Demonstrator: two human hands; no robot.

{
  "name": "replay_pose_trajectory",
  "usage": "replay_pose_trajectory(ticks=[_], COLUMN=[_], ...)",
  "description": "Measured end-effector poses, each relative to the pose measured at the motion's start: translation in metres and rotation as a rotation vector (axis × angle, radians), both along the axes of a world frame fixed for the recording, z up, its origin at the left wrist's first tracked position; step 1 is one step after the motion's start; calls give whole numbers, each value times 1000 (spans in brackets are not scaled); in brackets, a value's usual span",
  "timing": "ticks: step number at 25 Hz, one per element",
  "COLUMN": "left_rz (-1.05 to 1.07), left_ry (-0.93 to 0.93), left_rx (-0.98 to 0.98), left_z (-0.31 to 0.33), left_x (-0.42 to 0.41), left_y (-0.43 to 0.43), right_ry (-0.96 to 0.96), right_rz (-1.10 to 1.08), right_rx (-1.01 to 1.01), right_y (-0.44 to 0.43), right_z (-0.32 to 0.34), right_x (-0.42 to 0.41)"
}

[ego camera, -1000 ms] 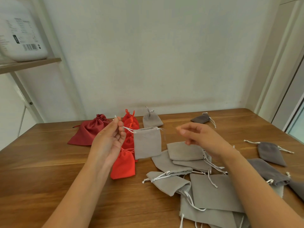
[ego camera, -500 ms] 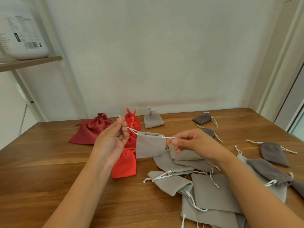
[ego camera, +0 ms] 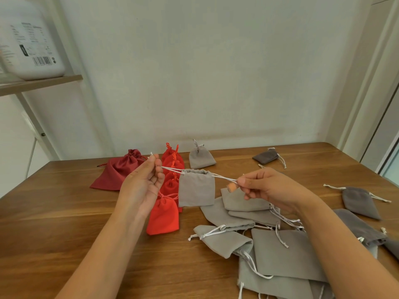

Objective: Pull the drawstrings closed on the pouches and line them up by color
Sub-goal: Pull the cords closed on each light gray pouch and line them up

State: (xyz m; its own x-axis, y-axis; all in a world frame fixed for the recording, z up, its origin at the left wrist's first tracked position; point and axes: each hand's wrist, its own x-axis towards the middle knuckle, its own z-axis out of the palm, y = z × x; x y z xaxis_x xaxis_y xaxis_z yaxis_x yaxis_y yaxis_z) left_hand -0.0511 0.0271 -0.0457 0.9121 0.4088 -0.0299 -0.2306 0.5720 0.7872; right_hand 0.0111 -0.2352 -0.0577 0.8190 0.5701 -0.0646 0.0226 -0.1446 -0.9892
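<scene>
near edge: heap of loose light grey pouches (ego camera: pixel 280 255) on the wooden table (ego camera: pixel 64 212). centre: small grey pouch (ego camera: pixel 196 188) hangs above the table between both hands. the left hand (ego camera: pixel 140 190) pinches its left drawstring (ego camera: pixel 171 169), and the right hand (ego camera: pixel 269 188), fingers curled, pinches the right drawstring (ego camera: pixel 224 178). behind: row of red pouches (ego camera: pixel 164 214), dark red pouch (ego camera: pixel 121 171), closed grey pouch (ego camera: pixel 200 158).

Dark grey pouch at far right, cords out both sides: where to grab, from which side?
By its two white cords, each pinched from above. The dark grey pouch lies flat, mouth at the far end, cords splayed left and right on the table.
</scene>
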Motion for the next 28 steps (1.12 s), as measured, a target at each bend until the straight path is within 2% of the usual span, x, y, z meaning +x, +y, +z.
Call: replay_pose_trajectory(ticks=[3, 9, 12, 14, 15, 18, 21, 23, 28], left_rz=[-1, -2, -17, -47, -65, -127, -206, -194, -119], left_ry=[8, 11, 15, 12, 7, 8, 48, 66, 90], left_rx=[-4, -3, 0, -20, -37, -65, -17, -11, -31], left_z=[0, -3, -2, 0, 2, 3, 0, 0, 4], left_x=[0, 2, 2, 2, 2, 1, -1, -2, -1], left_y=[0, 0, 2, 2, 2, -8, -26, -31, -22], right_ry=[-37, -318, -400, -391, -339, -56, 280, 369, 349], right_rz=[10, -11, -58, -112, -128, -109, -141, -242, -393], right_rx=[-85, -401, -430, -265, -84, 597, 1076, 1221, 1177], right_y=[2, 0, -2, -1, 1, 9, 14, 9, -1], right_z=[2, 3, 6, 9, 11, 14, 19, 22, 16], right_x=[-3, -5, -7, -5, -5, -6, -11, -7, 5])
